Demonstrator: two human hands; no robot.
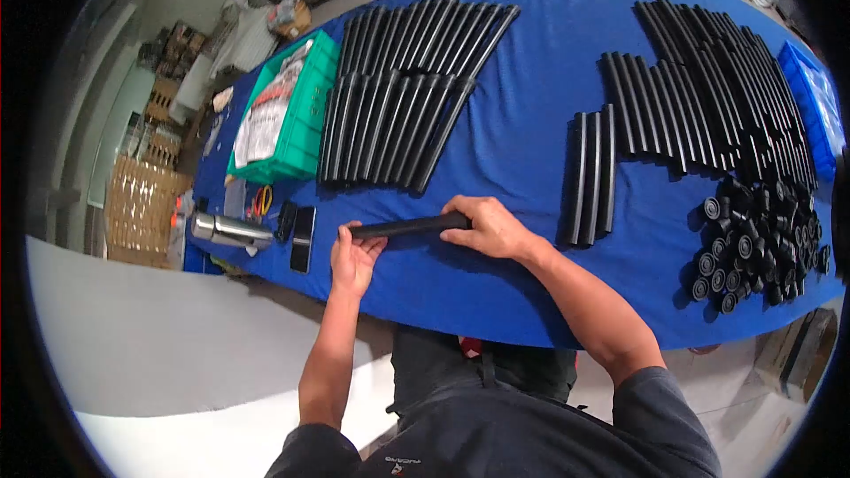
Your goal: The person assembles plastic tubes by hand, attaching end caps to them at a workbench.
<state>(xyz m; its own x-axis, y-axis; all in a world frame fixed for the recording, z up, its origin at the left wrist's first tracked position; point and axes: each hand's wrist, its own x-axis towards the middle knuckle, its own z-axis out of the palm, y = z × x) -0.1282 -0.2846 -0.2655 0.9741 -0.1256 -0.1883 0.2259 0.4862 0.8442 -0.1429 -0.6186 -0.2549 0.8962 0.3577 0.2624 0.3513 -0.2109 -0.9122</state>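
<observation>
A black tube (403, 227) lies level between my two hands above the blue cloth. My left hand (356, 258) holds its left end, palm up with the thumb on top. My right hand (487, 227) is wrapped round its right end and hides that end. Three loose black tubes (591, 177) lie side by side to the right of my right hand. Farther right is a heap of small round black caps (745, 246).
Rows of black tubes (390, 133) lie at the back left, more tubes (699, 97) at the right. A green crate (310, 111), a phone (302, 239), a metal flask (232, 231) and scissors (263, 200) are at the left. A blue bin (799, 88) stands far right.
</observation>
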